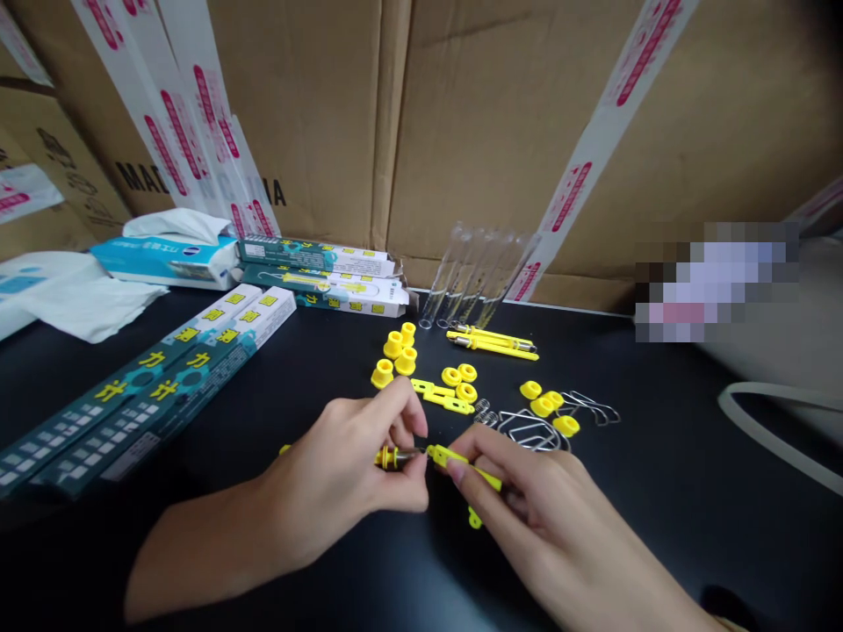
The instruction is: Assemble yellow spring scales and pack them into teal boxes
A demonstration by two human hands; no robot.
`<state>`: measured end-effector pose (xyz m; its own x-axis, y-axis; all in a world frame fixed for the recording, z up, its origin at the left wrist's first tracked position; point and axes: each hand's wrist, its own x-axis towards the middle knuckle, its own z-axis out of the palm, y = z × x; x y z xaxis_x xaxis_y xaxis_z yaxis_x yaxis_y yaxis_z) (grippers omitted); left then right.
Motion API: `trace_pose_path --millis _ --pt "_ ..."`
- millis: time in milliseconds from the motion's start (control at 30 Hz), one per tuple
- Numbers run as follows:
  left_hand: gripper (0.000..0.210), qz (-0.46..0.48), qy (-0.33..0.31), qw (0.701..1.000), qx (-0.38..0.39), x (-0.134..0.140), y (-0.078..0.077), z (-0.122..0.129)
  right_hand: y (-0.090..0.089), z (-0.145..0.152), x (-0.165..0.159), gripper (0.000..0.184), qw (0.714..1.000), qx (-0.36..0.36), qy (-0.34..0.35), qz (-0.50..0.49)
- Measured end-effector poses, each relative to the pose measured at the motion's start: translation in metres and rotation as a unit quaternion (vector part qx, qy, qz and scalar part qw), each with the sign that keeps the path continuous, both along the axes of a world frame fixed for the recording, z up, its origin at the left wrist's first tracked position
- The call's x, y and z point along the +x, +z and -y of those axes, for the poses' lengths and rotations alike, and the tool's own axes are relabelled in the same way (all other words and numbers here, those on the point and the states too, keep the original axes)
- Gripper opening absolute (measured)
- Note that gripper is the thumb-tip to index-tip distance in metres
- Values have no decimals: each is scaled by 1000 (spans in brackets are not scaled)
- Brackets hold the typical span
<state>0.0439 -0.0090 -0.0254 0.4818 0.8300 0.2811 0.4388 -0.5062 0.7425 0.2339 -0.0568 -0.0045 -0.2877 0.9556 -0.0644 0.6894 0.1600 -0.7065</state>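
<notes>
Head view: left hand (342, 478) and right hand (527, 500) each pinch a yellow rod (390, 457), yellow strip (461, 465), lying end-to-end, left-right.

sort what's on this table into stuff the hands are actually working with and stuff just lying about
In hand:
- left hand pinching a yellow rod piece
- right hand holding a flat yellow strip

Lying about:
- yellow caps
- clear tubes
- wire hooks
- long boxes
- tissue pack
</notes>
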Motion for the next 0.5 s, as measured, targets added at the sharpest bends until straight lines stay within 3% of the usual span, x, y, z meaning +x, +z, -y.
trace_pose_path --millis 233,500 --pt "18 16 -17 1000 -5 -1 6 -4 -9 0 0 25 999 39 -12 -13" --pt "23 11 -23 999 35 -6 4 2 -1 3 -1 28 999 -2 -16 -33"
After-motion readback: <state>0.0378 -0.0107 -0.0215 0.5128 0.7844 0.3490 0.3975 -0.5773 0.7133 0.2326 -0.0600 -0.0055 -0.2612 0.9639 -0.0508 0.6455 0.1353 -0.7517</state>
